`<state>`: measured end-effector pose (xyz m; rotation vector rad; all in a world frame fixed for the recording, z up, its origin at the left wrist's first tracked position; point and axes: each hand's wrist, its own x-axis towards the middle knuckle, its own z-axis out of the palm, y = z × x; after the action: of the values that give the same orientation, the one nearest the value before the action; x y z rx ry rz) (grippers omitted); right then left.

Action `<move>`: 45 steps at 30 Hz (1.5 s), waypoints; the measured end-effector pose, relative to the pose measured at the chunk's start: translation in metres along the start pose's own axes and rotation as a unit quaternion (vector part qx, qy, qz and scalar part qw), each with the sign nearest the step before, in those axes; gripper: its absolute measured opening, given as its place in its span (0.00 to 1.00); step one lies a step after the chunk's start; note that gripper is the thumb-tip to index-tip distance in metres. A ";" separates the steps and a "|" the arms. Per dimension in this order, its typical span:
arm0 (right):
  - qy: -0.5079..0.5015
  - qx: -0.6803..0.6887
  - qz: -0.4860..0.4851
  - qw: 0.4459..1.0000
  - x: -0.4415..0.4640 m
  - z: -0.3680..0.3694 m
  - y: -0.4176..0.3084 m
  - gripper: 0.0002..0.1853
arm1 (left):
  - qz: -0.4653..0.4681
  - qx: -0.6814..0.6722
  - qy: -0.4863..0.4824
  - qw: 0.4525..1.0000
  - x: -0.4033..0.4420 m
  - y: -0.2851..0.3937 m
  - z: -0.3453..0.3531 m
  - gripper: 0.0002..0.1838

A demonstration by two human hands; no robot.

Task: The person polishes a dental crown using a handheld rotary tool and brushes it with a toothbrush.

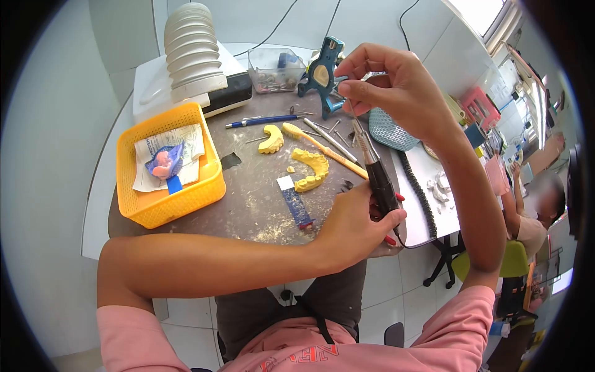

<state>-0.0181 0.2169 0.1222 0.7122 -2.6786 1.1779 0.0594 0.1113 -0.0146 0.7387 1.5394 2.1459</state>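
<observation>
My left hand [359,226] is wrapped round a black and silver handpiece [379,180] that points up and away, its cord trailing from the lower end. Above its tip, my right hand [387,84] pinches a thin metal bit with thumb and finger; whether the bit sits inside the handpiece is too small to tell. A yellow horseshoe-shaped dental cast [312,170] lies left of the handpiece, with a smaller yellow cast piece [271,139] beyond it. A yellow-handled brush [322,149] runs diagonally beside them. Nearer me is a blue strip with a white end [294,201], among pale dust.
A yellow basket [214,180] with paper and a blue-wrapped pink item stands left. Behind are a ribbed white hose [193,53], a clear bin [276,68] and a blue articulator [322,74]. A coiled cord [418,192] runs right. Another person sits far right.
</observation>
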 end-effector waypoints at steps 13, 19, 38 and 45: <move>-0.012 -0.022 0.006 1.000 0.001 -0.002 0.003 0.13 | -0.005 0.014 -0.014 1.000 0.001 -0.001 -0.002 0.17; -0.009 -0.028 0.012 0.999 0.001 -0.003 0.002 0.13 | -0.006 0.018 -0.017 1.000 0.001 -0.002 -0.002 0.18; -0.020 -0.049 0.012 0.999 0.002 0.000 0.002 0.09 | 0.001 0.021 -0.009 1.000 0.003 -0.003 -0.002 0.17; -0.059 -0.022 0.060 0.996 -0.006 -0.007 0.005 0.09 | 0.012 0.038 -0.003 0.999 0.003 -0.003 -0.002 0.17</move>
<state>-0.0155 0.2272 0.1220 0.6400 -2.8720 1.1324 0.0557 0.1124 -0.0180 0.7924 1.6249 2.1098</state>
